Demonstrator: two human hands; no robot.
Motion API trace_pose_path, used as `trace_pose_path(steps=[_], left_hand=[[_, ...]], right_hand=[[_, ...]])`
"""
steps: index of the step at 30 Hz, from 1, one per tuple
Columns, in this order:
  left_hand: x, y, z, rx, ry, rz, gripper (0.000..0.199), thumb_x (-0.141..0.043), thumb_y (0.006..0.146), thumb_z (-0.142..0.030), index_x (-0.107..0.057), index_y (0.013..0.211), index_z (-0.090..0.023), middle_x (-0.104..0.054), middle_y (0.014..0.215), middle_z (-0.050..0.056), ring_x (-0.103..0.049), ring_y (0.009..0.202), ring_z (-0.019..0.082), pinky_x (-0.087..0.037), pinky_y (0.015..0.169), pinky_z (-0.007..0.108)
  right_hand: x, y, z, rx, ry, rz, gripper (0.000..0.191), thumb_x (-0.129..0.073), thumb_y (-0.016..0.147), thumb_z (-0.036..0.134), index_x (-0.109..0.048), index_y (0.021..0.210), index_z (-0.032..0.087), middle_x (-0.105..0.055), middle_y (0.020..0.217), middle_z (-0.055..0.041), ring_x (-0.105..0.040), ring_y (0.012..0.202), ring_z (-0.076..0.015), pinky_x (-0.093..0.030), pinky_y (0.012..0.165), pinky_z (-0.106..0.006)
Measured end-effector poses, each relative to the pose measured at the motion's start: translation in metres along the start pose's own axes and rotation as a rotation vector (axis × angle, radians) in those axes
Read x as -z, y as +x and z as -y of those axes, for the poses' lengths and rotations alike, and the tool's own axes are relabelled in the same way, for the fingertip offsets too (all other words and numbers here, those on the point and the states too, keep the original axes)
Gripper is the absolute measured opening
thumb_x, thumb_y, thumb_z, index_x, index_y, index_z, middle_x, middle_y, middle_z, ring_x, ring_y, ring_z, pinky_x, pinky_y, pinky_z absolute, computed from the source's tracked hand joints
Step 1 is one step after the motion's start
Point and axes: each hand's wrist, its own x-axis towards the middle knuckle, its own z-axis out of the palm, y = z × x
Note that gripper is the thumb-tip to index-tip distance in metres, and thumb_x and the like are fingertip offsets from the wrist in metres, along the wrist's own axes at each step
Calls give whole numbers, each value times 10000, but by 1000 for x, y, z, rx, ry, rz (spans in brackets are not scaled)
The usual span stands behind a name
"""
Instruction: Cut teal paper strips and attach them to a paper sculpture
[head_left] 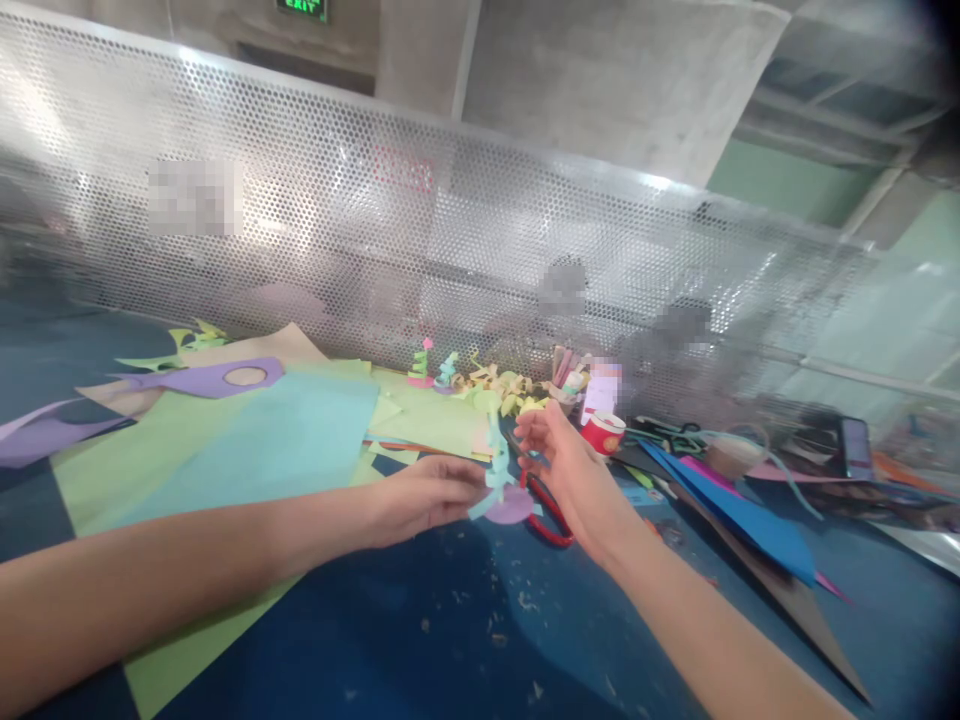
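Note:
A light blue paper spiral (497,462) rises upright from a round purple paper base (510,505), between my two hands. My left hand (431,495) comes in from the left, its fingers drawn together and closed on the spiral's lower edge. The fingertips are partly hidden behind the blue paper. On the other side, my right hand (562,465) has its fingers loosely bent and apart, close to the spiral and holding nothing. Under and beside the right hand lies a pair of scissors with red handles (551,515), partly covered by the hand.
Large green and blue paper sheets (300,430) spread out at left, with a cut purple piece (217,378) on top. Two small spiral trees (420,368) and yellow paper curls (502,385) stand behind. A red cup (604,433), blue sheets (735,510) and a phone (855,447) are at right.

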Motion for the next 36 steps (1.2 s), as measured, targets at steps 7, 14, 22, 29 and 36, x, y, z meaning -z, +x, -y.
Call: trace_pose_path(steps=[7, 14, 22, 29, 36], left_hand=[[16, 13, -9, -60, -82, -117, 153, -706, 637, -142, -643, 776, -139, -653, 834, 39, -607, 829, 135, -445, 826, 249], [26, 20, -9, -141, 68, -143, 209, -709, 628, -209, -636, 813, -146, -660, 838, 39, -607, 821, 127, -438, 832, 245], [46, 28, -7, -253, 700, -433, 288, -668, 624, -375, -649, 828, -173, -683, 863, 42, -628, 821, 203, -452, 709, 276], [57, 32, -4, -257, 857, -439, 270, -643, 619, -384, -662, 801, -185, -703, 814, 38, -649, 786, 213, -463, 652, 261], [62, 35, 0, -361, 1061, -405, 174, -648, 603, -335, -706, 713, -213, -676, 898, 21, -620, 747, 184, -444, 696, 249]], right_hand=[[15, 7, -11, -7, -317, 42, 232, -574, 737, 420, -561, 816, 203, -552, 782, -4, -526, 736, -157, -446, 660, -280], [12, 4, -14, -132, -329, 189, 173, -558, 757, 375, -494, 793, 218, -574, 708, 6, -580, 604, -144, -485, 595, -299], [15, 1, -21, 178, -873, 231, 107, -501, 789, 329, -509, 769, 224, -625, 725, -3, -573, 596, -152, -419, 588, -284], [20, 5, -23, 214, -1047, 202, 128, -491, 796, 302, -551, 719, 218, -657, 716, -27, -598, 651, -184, -391, 565, -271], [27, 10, -20, 201, -1166, 163, 202, -485, 797, 335, -571, 656, 219, -659, 691, -36, -593, 632, -187, -375, 561, -269]])
